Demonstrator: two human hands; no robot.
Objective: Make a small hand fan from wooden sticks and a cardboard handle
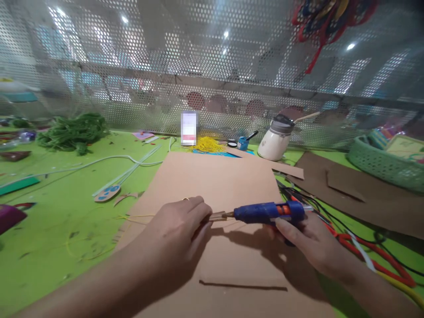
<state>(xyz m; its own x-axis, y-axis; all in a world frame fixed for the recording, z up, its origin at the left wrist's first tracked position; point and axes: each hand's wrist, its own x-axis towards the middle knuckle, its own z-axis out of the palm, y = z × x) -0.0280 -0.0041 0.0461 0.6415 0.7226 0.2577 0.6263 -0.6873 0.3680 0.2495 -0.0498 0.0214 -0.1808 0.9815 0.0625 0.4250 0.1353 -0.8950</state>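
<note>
My right hand (306, 236) is wrapped round the handle of a blue glue gun (255, 213), which points left. The nozzle touches or nearly touches a thin brown piece, perhaps cardboard (217, 216), that sticks out from the fingers of my left hand (182, 225). Those fingers are closed on it, palm down, and hide most of it. Thin yellow string (139, 217) trails left from beneath the left hand. Both hands are over a large sheet of brown cardboard (221, 176), which has a dark slit near its front.
A green table (79, 176) lies underneath. Behind are green strands (74, 130), yellow strands (208, 144), a blue paint pot (243, 143) and a white jar (274, 141). Cables and orange-handled scissors (374, 260) lie right, near a green basket (384, 161). A perforated metal panel stands at the back.
</note>
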